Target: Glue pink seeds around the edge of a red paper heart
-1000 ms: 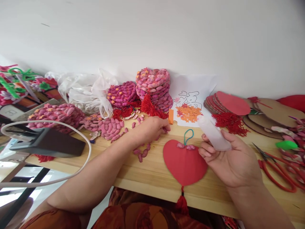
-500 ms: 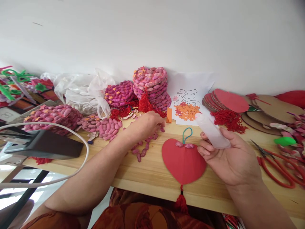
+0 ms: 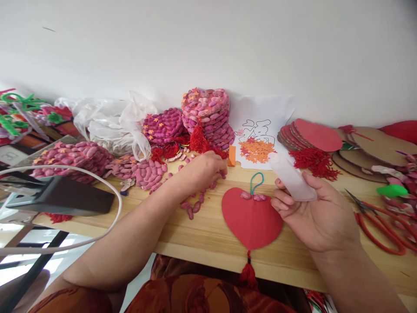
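Observation:
My left hand (image 3: 208, 167) is over a scatter of loose pink peanut shells (image 3: 196, 206), its fingers curled and pinched. A pink peanut shell (image 3: 223, 176) shows at its fingertips, which are partly hidden behind the hand. In my right hand (image 3: 322, 213) is a translucent white squeeze bottle (image 3: 291, 178), tilted with its tip up and to the left. Between the hands a red heart-shaped card (image 3: 252, 221) lies flat, with a teal cord loop (image 3: 256, 183) at the top and a red tassel (image 3: 249, 274) below. Two pink shells sit along its upper edge.
Shell-covered hearts (image 3: 206, 104) are stacked by the wall. Orange paper stars (image 3: 256, 151) lie on a white sheet (image 3: 280, 108). Plain red hearts (image 3: 317, 134) and orange-handled scissors (image 3: 379, 221) are at right. A dark box (image 3: 81, 198) and white cable (image 3: 120, 204) stand at left.
The view has shifted slightly. My left hand's fingers have moved a little among the loose shells. My right hand holds the bottle in nearly the same pose above the card's right side.

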Motion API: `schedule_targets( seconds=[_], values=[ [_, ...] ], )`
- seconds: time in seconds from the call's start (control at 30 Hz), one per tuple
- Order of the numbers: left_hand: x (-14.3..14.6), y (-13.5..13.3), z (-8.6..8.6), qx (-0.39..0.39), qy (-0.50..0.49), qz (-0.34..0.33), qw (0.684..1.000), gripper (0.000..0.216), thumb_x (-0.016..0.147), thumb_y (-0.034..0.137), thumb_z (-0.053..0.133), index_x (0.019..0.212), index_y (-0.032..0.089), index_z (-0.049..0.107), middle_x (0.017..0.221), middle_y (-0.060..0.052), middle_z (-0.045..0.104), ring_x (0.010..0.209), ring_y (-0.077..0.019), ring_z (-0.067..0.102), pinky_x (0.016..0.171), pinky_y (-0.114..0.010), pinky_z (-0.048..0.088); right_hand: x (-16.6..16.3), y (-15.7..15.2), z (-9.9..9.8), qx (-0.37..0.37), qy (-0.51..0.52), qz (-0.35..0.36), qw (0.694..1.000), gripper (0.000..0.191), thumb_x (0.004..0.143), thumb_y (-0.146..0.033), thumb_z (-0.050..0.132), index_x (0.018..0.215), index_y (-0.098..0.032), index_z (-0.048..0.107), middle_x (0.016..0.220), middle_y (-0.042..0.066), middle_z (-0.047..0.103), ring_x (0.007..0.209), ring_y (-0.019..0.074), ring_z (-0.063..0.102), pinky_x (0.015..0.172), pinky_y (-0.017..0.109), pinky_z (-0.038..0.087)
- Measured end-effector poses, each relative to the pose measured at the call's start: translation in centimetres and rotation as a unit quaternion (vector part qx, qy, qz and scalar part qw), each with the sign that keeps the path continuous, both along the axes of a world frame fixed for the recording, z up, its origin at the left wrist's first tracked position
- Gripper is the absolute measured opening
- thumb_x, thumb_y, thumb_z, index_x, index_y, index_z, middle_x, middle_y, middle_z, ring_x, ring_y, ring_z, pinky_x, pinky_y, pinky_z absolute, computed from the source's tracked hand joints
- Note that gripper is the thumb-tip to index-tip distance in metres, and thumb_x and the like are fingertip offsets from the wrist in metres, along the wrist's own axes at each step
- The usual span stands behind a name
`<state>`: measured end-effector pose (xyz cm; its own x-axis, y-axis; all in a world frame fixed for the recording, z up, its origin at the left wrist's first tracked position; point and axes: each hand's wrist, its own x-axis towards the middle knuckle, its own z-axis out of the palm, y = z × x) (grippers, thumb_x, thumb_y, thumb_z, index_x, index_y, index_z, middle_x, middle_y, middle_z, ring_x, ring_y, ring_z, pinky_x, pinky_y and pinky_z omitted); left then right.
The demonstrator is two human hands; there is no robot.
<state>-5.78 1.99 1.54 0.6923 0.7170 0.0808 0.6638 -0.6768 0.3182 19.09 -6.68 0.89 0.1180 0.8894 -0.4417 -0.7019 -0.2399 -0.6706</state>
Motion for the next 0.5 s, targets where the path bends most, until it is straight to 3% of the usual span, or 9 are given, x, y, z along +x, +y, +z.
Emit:
schedule_targets(
  seconds=[0.5],
  values=[
    [0.31, -0.21, 0.05, -0.003, 0.049, 0.032, 0.998, 0.017, 0.090, 0.012, 0.064, 0.094, 0.017, 0.080, 0.092, -0.007, 0.076, 0.087, -0.0206, 0.068, 0.076, -0.027, 0.048, 0.08, 0.09, 0.32, 0.023, -0.030, -0.005, 0.999, 0.011, 0.085, -0.029, 0.060, 0.084, -0.020, 0.066, 0.078, 0.005, 0.067, 0.053, 0.0136, 0.046, 0.050, 0.029, 0.041]
  ],
)
